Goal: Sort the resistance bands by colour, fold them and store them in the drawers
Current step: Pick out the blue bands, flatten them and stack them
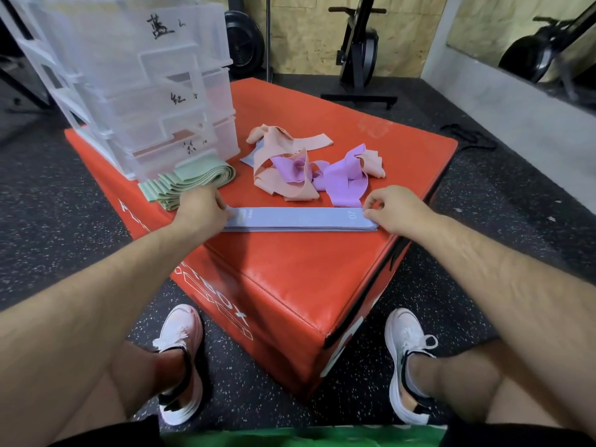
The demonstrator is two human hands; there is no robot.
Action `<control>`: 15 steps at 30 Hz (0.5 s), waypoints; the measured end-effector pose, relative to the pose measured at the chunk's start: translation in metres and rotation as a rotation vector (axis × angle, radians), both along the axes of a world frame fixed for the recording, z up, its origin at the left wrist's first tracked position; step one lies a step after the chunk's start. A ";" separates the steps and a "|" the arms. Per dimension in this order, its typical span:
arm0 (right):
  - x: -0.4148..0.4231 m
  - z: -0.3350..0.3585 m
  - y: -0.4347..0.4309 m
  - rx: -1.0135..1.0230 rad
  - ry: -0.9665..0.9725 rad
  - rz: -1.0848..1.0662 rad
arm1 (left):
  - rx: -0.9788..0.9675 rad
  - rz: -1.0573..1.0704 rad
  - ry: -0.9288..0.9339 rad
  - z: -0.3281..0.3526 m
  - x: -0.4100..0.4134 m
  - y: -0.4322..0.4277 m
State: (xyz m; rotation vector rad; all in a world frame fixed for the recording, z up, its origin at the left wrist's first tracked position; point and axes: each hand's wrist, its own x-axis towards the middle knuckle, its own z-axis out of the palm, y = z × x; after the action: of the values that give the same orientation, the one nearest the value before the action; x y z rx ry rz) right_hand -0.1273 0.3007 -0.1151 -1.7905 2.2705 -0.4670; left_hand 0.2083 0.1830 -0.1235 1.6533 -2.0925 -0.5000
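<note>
— Where to look for the blue bands [300, 218]?
— On top of the red box [290, 279], close to its near corner. Stacked flat as one long strip, laid out left to right between both hands.
— And at the left hand [201, 208]?
— Set down on the strip's left end, with fingers curled over and pinching that end. Fingertips mostly hidden behind the knuckles.
— At the right hand [392, 209]?
— Pinching the right end between thumb and forefinger, just beside a printed "20". Remaining fingers loosely curled above it.
— Further back on the box?
— At the left, folded green bands [187, 182], touching the foot of the clear drawer unit [135, 75]. In the middle, a loose tangle of pink bands [283, 162] and purple bands [345, 180], near the blue strip but apart from it.
— On the drawers?
— Black handwritten marks on each front. Impossible to tell what lies inside.
— Around the box?
— Dark speckled floor [467, 221], with white shoes [180, 359] planted either side of the near corner. An exercise bike [359, 53] against the back wall.
</note>
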 end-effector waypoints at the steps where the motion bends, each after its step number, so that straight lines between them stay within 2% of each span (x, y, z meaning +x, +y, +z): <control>1: 0.000 0.001 -0.001 0.009 0.033 0.004 | 0.020 -0.004 -0.017 0.000 0.001 -0.001; 5: 0.009 0.017 -0.009 -0.025 0.152 0.032 | 0.009 -0.029 -0.051 0.009 0.001 -0.006; 12: 0.065 0.041 -0.061 -0.238 0.066 0.167 | -0.125 -0.149 0.033 0.037 -0.020 -0.039; 15: 0.092 0.040 -0.093 -0.273 0.149 0.244 | -0.114 -0.147 -0.008 0.038 -0.029 -0.057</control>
State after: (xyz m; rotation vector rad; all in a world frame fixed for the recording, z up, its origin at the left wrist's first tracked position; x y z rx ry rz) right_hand -0.0350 0.2080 -0.0751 -2.2722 2.1220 -0.6410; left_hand 0.1789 0.1258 -0.0855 1.4480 -2.2161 -0.4124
